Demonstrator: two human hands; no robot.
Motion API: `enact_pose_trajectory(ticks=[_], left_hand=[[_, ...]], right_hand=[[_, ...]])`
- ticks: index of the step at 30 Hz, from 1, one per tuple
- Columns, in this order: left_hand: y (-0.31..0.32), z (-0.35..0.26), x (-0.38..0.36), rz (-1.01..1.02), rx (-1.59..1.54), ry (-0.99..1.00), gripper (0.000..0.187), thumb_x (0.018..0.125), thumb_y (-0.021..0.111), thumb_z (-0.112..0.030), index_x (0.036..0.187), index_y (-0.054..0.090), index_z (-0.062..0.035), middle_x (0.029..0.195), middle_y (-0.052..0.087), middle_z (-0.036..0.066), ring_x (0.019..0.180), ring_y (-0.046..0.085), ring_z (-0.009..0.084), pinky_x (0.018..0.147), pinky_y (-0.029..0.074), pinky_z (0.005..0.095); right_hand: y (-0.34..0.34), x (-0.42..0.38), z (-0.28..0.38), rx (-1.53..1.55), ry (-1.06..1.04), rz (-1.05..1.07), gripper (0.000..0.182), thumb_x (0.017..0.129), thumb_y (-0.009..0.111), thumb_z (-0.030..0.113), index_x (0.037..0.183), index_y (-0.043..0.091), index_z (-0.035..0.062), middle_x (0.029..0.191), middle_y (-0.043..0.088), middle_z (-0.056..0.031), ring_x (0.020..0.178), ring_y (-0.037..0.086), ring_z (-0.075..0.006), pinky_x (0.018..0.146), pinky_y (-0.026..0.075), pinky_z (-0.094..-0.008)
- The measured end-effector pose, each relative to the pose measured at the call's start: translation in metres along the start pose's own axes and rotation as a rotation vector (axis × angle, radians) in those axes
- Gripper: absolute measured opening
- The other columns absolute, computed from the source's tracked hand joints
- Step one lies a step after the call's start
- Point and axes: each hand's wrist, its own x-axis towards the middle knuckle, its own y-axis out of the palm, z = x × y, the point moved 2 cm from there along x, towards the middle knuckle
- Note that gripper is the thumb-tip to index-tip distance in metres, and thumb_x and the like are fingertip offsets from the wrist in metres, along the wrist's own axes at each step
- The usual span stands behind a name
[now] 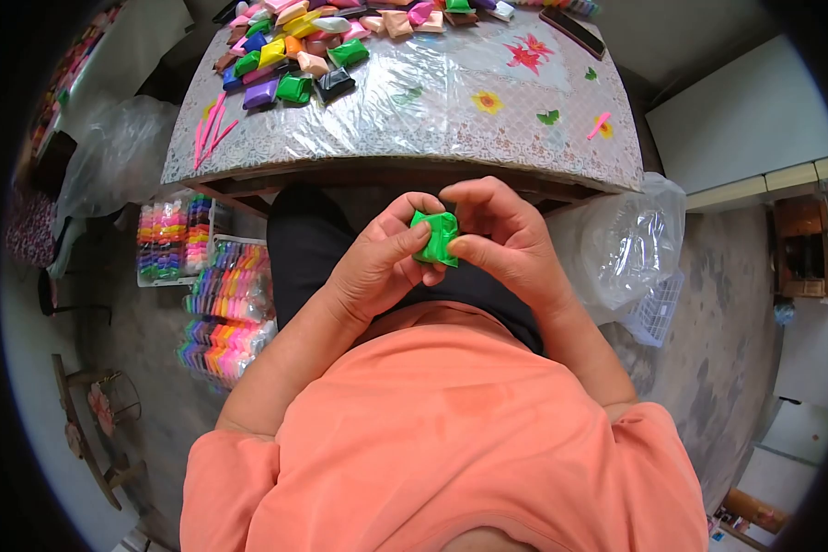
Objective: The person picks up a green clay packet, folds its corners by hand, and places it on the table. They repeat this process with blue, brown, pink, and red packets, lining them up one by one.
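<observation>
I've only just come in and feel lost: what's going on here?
A person in an orange top is handling a small green packet. The left hand grips it, while the right hand is at its edge. Whether the packet is open is hard to tell. Many more colourful packets lie piled on the table in front.

The left hand (377,260) is covering one side of the glossy green plastic packet (443,237). The top edge is cutting off the heaped multicoloured wrapped packets (273,52); the bottom edge is cropping the salmon-orange fabric shirt (451,423).
</observation>
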Motion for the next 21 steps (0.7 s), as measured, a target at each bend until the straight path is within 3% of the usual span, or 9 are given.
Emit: enact_pose_trajectory(ticks=[5, 11, 14, 17, 20, 21], left_hand=[[0.003, -0.003, -0.002, -0.023, 0.067, -0.025, 0.033, 0.091, 0.066, -0.024, 0.116, 0.049, -0.0104, 0.094, 0.059, 0.003, 0.079, 0.058, 0.0112, 0.061, 0.047, 0.0242], [-0.001, 0.001, -0.002, 0.024, 0.041, -0.029, 0.031, 0.092, 0.065, -0.023, 0.115, 0.049, -0.0097, 0.090, 0.059, 0.004, 0.074, 0.057, 0.0107, 0.058, 0.045, 0.0233], [-0.004, 0.005, 0.000, 0.050, 0.018, -0.037, 0.030, 0.092, 0.065, -0.022, 0.114, 0.049, -0.0092, 0.087, 0.058, 0.005, 0.070, 0.055, 0.0111, 0.056, 0.043, 0.0232], [-0.001, 0.004, 0.001, 0.058, 0.009, -0.033, 0.030, 0.092, 0.065, -0.022, 0.113, 0.049, -0.0089, 0.085, 0.058, 0.005, 0.068, 0.054, 0.0116, 0.055, 0.042, 0.0231], [-0.002, 0.005, 0.000, 0.044, 0.008, -0.037, 0.029, 0.092, 0.065, -0.021, 0.113, 0.049, -0.0091, 0.085, 0.058, 0.006, 0.068, 0.055, 0.0121, 0.055, 0.042, 0.0231], [-0.004, 0.006, 0.001, 0.040, 0.004, -0.037, 0.031, 0.091, 0.066, -0.022, 0.114, 0.049, -0.0099, 0.088, 0.058, 0.005, 0.070, 0.055, 0.0117, 0.054, 0.042, 0.0226]], right_hand=[[0.003, 0.001, -0.008, -0.034, -0.069, 0.001, 0.020, 0.083, 0.071, 0.000, 0.102, 0.066, 0.0010, 0.089, 0.056, -0.0016, 0.081, 0.057, -0.0080, 0.072, 0.048, -0.0220], [0.000, 0.002, -0.011, -0.327, -0.234, -0.058, 0.012, 0.082, 0.071, 0.000, 0.093, 0.068, 0.0024, 0.083, 0.056, -0.0021, 0.075, 0.055, -0.0088, 0.066, 0.045, -0.0226], [0.002, 0.002, -0.010, -0.272, -0.245, -0.086, 0.007, 0.084, 0.070, 0.001, 0.091, 0.067, 0.0023, 0.081, 0.057, -0.0007, 0.074, 0.054, -0.0078, 0.065, 0.043, -0.0223], [0.003, 0.002, -0.015, -0.027, -0.148, -0.121, 0.006, 0.089, 0.067, 0.007, 0.090, 0.066, 0.0011, 0.082, 0.057, 0.0009, 0.072, 0.052, -0.0072, 0.065, 0.043, -0.0222], [-0.007, 0.001, -0.023, 0.395, -0.009, -0.122, 0.014, 0.094, 0.063, 0.013, 0.098, 0.067, -0.0002, 0.085, 0.056, 0.0019, 0.073, 0.051, -0.0067, 0.068, 0.043, -0.0216], [-0.008, 0.000, -0.021, 0.317, -0.001, -0.125, 0.016, 0.094, 0.062, 0.014, 0.101, 0.067, 0.0000, 0.086, 0.056, 0.0019, 0.074, 0.051, -0.0067, 0.068, 0.043, -0.0215]])
